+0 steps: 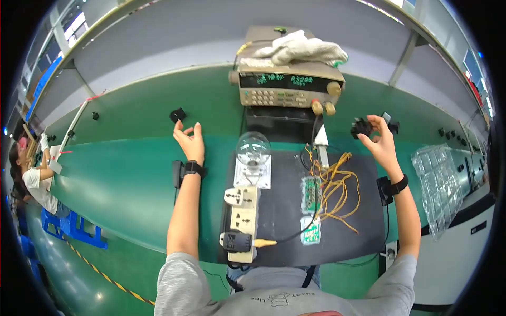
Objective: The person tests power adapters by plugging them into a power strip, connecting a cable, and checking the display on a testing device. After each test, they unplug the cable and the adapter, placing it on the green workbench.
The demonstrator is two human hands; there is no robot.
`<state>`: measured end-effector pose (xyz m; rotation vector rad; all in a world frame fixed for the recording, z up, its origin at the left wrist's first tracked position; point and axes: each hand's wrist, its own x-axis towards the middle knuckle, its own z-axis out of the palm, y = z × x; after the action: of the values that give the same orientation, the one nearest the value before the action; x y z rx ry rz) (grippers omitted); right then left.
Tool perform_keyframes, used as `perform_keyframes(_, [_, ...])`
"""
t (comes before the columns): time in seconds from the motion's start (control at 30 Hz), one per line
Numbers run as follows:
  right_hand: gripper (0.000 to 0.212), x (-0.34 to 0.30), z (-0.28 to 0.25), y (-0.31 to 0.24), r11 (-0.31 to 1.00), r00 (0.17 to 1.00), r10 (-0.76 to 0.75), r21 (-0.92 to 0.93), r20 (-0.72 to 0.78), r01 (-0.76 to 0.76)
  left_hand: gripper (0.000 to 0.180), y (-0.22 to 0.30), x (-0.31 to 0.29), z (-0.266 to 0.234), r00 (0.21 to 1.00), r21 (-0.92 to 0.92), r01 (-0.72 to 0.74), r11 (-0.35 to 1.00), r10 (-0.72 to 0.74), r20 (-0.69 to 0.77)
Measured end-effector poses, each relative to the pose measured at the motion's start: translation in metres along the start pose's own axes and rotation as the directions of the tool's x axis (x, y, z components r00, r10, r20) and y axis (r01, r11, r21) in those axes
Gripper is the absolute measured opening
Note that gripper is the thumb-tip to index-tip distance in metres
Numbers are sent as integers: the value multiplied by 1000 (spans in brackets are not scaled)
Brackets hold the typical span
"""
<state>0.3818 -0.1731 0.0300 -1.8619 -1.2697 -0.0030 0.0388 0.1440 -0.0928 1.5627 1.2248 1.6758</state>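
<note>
My right hand point(380, 145) pinches a black plug adapter point(360, 128) between thumb and fingers, raised over the right side of the green bench. Behind that hand another dark piece point(393, 127) is partly hidden. My left hand point(191, 143) is held with fingers and thumb apart, just short of a small black plug adapter point(178, 115). Whether a fingertip touches that adapter is hard to tell. Between my arms lies a cream power strip point(244, 217), with a black adapter point(236, 242) plugged into its near end. A yellow-ended cable point(263, 243) meets this adapter.
A bench power supply point(290, 87) bearing white gloves point(303, 50) stands at the back. A glass bulb point(253, 149), green circuit boards point(311, 230) and yellow wires point(348, 179) occupy a black mat point(284, 210). Clear plastic trays point(438, 184) lie right. Another person point(39, 176) sits far left.
</note>
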Motion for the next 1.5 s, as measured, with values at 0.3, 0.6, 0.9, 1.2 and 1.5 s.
perform_keyframes(0.3, [67, -51, 47, -113, 892, 939, -211, 445, 272, 71, 56, 21, -43, -38, 991, 39, 55, 998, -59, 117])
perform_keyframes(0.6, [51, -61, 121, -154, 700, 583, -707, 280, 401, 657, 48, 27, -52, -57, 978, 69, 114, 991, -125, 166])
perform_keyframes(0.9, [56, -55, 152, -160, 688, 524, -607, 65, 598, 723, 48, 36, -49, -58, 956, 9, 223, 975, -220, 193])
perform_keyframes(1.2, [52, -44, 157, -145, 446, 344, -826, 146, 446, 883, 46, 41, -51, -59, 945, 45, 232, 972, -236, 225])
perform_keyframes(1.5, [49, -39, 161, -155, 390, 265, -876, 270, 402, 880, 44, 42, -51, -58, 941, 63, 230, 971, -239, 239])
